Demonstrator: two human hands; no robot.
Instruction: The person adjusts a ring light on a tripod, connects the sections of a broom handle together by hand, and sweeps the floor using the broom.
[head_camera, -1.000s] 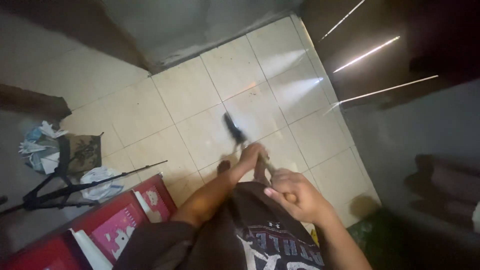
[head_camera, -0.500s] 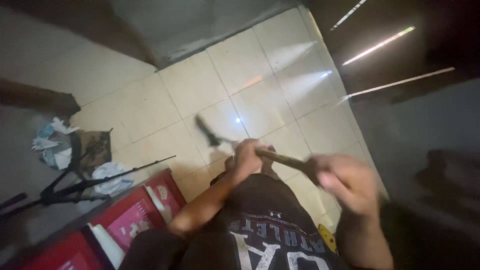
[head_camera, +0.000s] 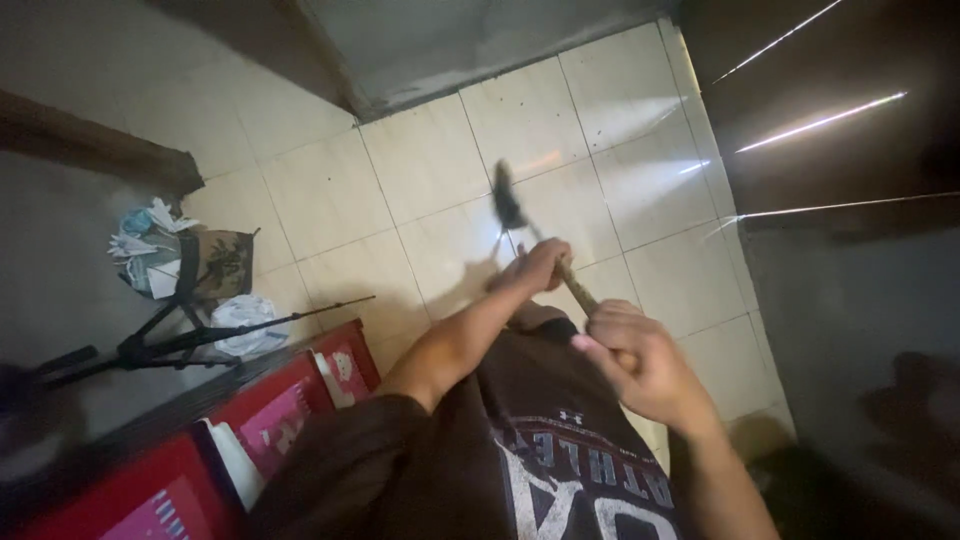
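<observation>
**Two hands on a long-handled tool over a tiled floor**

Gripping a wooden handle (head_camera: 578, 288), both hands are closed around it. The right hand (head_camera: 640, 365) is clenched on the near end, fingers curled over, close to the person's chest. The left hand (head_camera: 535, 268) wraps the handle farther along, toward the head, with the left forearm stretched out from a dark sleeve. The two hands sit near each other but apart, with a short stretch of bare wood showing between them.

The handle runs from the right hand up and to the left, past the left hand, to a dark head (head_camera: 506, 196) that hangs in the air above the floor (head_camera: 430, 170). The head is blurred, so its exact shape cannot be told. A thin bright line shows just below it.

The floor is of pale square tiles with dark joints, lit by a bright patch to the right of the head. Below the hands is the person's dark shirt (head_camera: 560, 470) with pale lettering.

Off to the left, well apart from the hands, a black tripod (head_camera: 170, 340) lies low over the floor beside a bag (head_camera: 215, 262) stuffed with paper and cloth. Red boxes (head_camera: 270, 410) stand along the lower left edge. The right side is dark, crossed by thin streaks of light.
</observation>
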